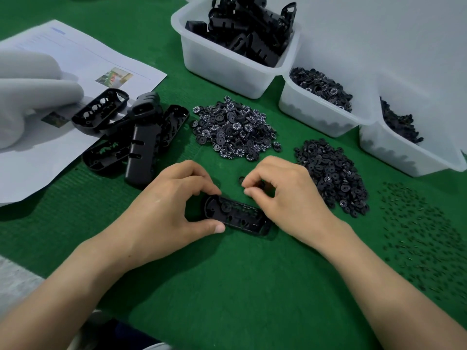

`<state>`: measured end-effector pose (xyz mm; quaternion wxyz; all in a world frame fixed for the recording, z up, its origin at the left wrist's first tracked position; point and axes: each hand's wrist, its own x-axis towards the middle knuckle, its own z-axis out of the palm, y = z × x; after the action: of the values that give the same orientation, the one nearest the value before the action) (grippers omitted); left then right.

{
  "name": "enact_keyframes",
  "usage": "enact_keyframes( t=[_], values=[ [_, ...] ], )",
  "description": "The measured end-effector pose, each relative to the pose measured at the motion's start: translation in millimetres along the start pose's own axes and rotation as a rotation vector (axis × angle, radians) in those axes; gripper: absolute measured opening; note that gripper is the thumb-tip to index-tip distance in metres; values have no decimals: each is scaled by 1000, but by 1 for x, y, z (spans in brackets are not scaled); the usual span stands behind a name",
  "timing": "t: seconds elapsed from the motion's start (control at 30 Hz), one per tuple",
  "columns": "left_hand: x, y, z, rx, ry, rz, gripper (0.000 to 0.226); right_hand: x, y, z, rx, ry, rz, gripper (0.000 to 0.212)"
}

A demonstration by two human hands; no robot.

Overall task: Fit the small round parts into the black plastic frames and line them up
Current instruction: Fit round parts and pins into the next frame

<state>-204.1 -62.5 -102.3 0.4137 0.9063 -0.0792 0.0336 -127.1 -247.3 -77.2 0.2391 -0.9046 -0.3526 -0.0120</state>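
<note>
A black plastic frame (237, 215) lies open side up on the green mat in front of me. My left hand (171, 205) grips its left end between thumb and curled fingers. My right hand (280, 195) hovers over the frame's right end with fingertips pinched together on a small black round part, mostly hidden by the fingers. Behind the hands sit a pile of numbered dial wheels (235, 127) and, to the right, a pile of plain black discs (331, 175).
Several black frames (131, 132) lie heaped at the left, partly on white paper (63, 72). Someone's white-gloved hand (30, 97) rests there. Three translucent bins (227, 64) stand at the back. Tiny black pins (419, 233) are scattered at the right.
</note>
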Motion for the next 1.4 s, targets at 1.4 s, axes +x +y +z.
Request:
enact_keyframes(
  t=[1.4],
  values=[
    [-1, -1, 0, 28, -3, 8, 54, -2, 10, -27, 260, -99, 183, 23]
  ],
)
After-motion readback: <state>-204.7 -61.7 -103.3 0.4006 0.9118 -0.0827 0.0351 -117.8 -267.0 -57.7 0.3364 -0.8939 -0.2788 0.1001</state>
